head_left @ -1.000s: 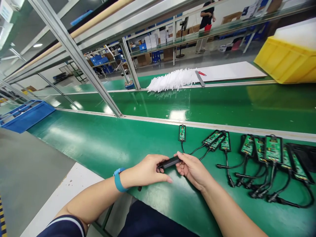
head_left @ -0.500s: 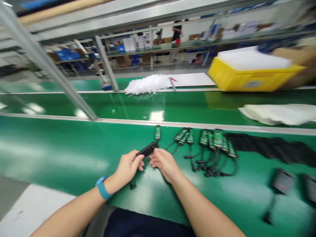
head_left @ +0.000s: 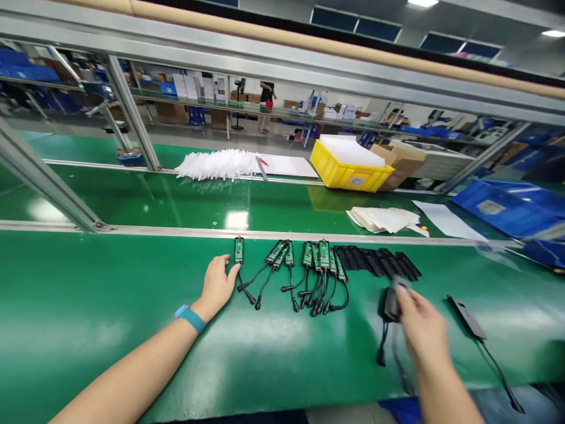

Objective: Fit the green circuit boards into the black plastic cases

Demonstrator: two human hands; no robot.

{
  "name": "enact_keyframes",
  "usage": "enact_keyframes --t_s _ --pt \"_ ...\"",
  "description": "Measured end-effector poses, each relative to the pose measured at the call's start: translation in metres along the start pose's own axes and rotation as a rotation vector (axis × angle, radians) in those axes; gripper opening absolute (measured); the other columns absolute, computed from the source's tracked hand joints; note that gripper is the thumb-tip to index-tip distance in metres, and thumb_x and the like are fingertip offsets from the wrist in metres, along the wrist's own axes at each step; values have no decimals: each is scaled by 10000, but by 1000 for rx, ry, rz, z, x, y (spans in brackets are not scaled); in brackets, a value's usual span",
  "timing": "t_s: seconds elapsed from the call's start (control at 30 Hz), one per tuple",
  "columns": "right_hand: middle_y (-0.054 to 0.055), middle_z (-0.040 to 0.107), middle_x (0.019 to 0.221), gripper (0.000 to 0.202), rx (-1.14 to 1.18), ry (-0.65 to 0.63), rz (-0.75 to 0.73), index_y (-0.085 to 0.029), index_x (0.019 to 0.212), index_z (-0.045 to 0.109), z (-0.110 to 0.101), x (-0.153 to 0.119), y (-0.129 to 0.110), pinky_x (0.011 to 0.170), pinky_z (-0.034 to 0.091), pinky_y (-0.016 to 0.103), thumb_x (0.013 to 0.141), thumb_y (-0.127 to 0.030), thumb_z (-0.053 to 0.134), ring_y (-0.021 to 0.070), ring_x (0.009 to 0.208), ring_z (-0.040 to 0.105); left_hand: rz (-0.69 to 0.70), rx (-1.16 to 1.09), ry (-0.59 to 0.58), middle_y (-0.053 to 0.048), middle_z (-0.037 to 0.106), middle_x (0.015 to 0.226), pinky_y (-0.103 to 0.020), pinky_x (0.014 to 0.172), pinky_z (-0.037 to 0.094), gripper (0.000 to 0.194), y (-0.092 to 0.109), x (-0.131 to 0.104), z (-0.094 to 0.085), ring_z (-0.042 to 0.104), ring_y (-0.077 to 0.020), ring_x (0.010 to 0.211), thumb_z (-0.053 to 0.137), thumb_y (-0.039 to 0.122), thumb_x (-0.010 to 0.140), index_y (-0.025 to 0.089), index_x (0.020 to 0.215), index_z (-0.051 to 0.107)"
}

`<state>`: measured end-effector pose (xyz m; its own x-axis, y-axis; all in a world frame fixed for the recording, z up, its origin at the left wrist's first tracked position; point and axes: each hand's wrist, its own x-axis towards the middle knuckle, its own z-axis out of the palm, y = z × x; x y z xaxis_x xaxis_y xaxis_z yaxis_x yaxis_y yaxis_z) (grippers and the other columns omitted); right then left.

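My left hand [head_left: 217,282], with a blue band at the wrist, is beside a black case with a green circuit board [head_left: 239,250]; its fingers are apart and its thumb is near the case's lower end. My right hand [head_left: 421,321] pinches a closed black device [head_left: 392,301] with a cable; the device is blurred and another cable hangs near it. Several open cases with green boards [head_left: 323,257] and black cables lie between the hands. A row of black covers [head_left: 375,259] lies behind my right hand. Another closed device [head_left: 468,318] lies to the right.
Behind the green table [head_left: 132,282] are white strips [head_left: 218,165], a yellow bin [head_left: 348,168] of white sheets, a stack of pale sheets [head_left: 384,219] and a blue bin [head_left: 507,206]. Metal posts [head_left: 132,115] rise at the left. A person [head_left: 267,103] stands far back.
My hands have moved apart. The black device they held together is gone from my left hand. My right hand has moved far right, holding a closed device. The view has shifted right.
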<state>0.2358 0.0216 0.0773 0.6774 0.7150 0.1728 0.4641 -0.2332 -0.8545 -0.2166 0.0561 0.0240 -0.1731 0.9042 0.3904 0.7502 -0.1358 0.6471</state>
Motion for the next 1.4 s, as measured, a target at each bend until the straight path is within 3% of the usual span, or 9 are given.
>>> enact_keyframes --t_s 0.1,0.27,0.43,0.53,0.63,0.73,1.03,1.23,1.4 --pt "186 656 758 350 -511 182 197 -235 808 716 -51 64 48 655 444 520 718 -542 576 396 853 633 -65 131 49 -138 610 966 -422 889 455 501 -5 24 14 585 -278 962 457 470 899 79 1207 517" --pt "251 679 840 387 -780 58 209 -228 770 731 -80 92 85 613 474 490 741 -548 514 417 855 653 -82 303 4 -202 597 1067 -459 879 434 711 8 39 23 563 -350 1044 531 572 815 41 1280 443" --pt "283 684 862 477 -920 28 89 -126 847 756 -64 95 82 628 485 494 794 -500 464 437 809 653 -51 307 -71 -175 609 1104 -409 900 429 579 0 39 17 563 -319 1071 536 444 826 79 1269 460" --pt "304 645 1038 538 -941 77 21 -77 1035 715 -48 99 72 738 468 521 841 -473 407 443 972 609 -49 300 -86 -164 616 1083 -384 885 442 585 -9 33 8 578 -302 1030 518 430 819 59 1270 474" --pt "236 633 1127 512 -916 63 -94 -100 1157 658 -24 106 60 866 439 448 881 -432 384 358 1089 565 -122 267 -100 -110 628 990 -350 827 465 577 -15 25 -3 599 -265 937 512 446 800 84 1250 512" --pt "168 670 1069 443 -880 -28 -163 -142 1110 683 2 120 49 866 439 355 869 -431 450 285 1042 589 -205 240 -74 -69 616 916 -334 814 466 519 -20 19 -12 597 -242 892 519 464 779 131 1173 578" --pt "168 688 988 416 -835 -140 -177 -146 1036 709 48 132 26 733 453 349 858 -436 470 282 908 631 -330 189 2 -82 596 924 -367 857 468 548 -30 6 -33 592 -257 909 542 493 729 134 1136 615" --pt "163 695 959 394 -840 -202 -196 -147 995 713 67 125 16 749 452 345 816 -454 542 282 918 637 -464 -89 1 -86 667 1000 -360 840 482 564 -34 2 -41 631 -246 898 608 489 707 142 1152 602" --pt "192 700 907 257 -832 -282 -154 -157 884 724 60 120 -10 683 459 380 787 -375 628 315 872 660 -534 -489 -8 -5 643 740 -257 518 444 653 -27 -6 -44 559 -130 519 645 460 727 110 1256 490"
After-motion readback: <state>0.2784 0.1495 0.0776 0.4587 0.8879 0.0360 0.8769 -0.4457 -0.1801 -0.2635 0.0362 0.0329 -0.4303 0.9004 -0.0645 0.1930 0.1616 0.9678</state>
